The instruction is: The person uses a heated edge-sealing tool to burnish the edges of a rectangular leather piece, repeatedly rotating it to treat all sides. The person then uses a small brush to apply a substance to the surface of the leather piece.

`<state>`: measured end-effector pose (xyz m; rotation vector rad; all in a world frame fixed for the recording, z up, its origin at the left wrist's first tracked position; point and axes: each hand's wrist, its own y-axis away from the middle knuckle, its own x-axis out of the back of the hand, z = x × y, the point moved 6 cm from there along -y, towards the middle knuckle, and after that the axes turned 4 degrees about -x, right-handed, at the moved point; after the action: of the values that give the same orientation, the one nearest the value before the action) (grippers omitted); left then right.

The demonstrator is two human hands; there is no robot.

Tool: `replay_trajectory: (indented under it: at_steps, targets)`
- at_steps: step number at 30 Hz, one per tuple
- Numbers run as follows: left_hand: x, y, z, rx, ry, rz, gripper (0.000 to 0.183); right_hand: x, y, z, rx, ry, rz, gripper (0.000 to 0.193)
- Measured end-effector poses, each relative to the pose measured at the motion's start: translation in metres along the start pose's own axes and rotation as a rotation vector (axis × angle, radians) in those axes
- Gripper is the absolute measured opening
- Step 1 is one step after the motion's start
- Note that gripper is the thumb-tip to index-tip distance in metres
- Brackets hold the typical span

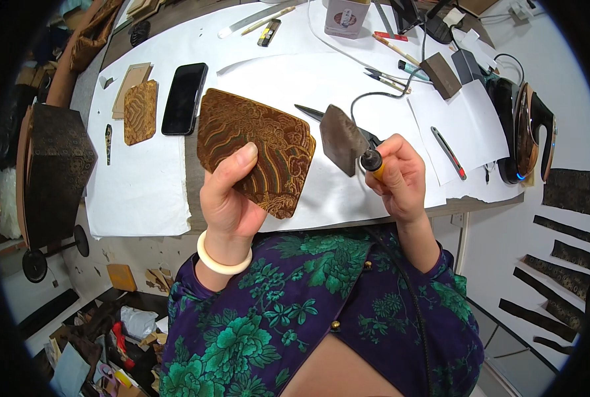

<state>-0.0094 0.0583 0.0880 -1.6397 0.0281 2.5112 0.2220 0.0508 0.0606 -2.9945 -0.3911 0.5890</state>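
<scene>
My left hand point(232, 192) grips a brown and gold brocade-covered panel point(258, 142), its thumb on the patterned face and its fingers hidden behind. A second edge shows at the panel's right side, so there may be more than one layer. My right hand point(401, 177) is closed round the short yellow handle of a small corded iron point(343, 137). Its flat greyish plate stands upright, apart from the panel. Behind the plate lie dark scissors point(308, 111), partly covered by it. The cord hangs down over my clothing.
A black phone point(184, 99), a small brocade piece point(140, 112) and cardboard point(128, 89) lie left. On the right are a utility knife point(447, 152), a dark block point(441, 75) and a standing clothes iron point(527, 132). A lighter point(268, 33) and a box point(346, 16) sit farther back.
</scene>
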Motion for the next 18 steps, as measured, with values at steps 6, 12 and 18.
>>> replay_trajectory:
  at_steps: [6,12,18]
  targets:
    - [0.003,0.006,0.005,-0.093,-0.149,0.049,0.044,0.0,0.004,0.003,-0.07,-0.102,-0.09,0.033]
    - [0.002,0.005,-0.002,-0.036,-0.048,0.084,0.039,-0.003,0.003,0.005,-0.05,-0.114,-0.114,0.022]
    - [-0.002,0.003,-0.009,0.005,-0.113,0.097,0.033,-0.006,0.005,0.007,-0.048,-0.138,-0.096,0.018]
